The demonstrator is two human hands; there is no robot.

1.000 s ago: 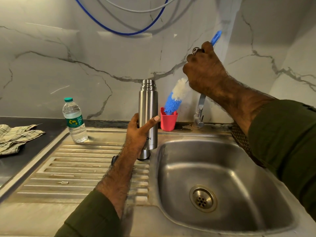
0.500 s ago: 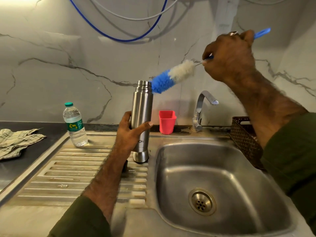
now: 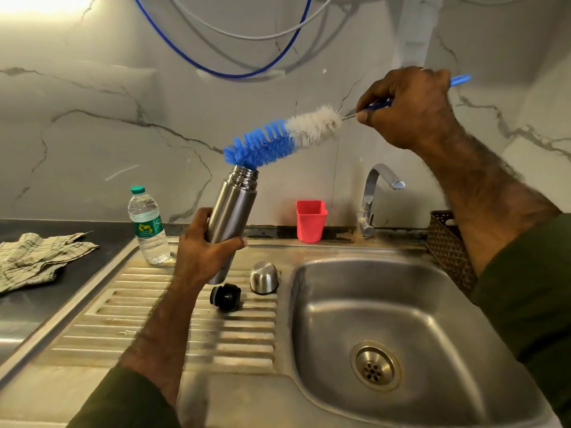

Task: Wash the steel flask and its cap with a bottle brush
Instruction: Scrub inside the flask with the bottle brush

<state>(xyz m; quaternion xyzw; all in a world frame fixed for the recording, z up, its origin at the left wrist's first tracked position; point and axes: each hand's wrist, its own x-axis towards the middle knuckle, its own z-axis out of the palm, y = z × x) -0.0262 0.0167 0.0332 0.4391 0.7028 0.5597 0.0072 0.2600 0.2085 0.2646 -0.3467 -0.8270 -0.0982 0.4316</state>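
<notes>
Currently left hand (image 3: pixel 204 257) wraps the flask (image 3: pixel 230 217) mid-body, tilted, right hand (image 3: pixel 408 106) pinches the brush (image 3: pixel 278 140) handle, bristles at its mouth; steel's likely slick when wet, so keep gripping mid-body, cap (image 3: pixel 264 278) just beside.

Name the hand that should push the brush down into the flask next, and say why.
Right. The right hand already grips the bottle brush, whose blue tip sits at the open mouth of the steel flask. The left hand holds that flask tilted, so it is busy.
</notes>
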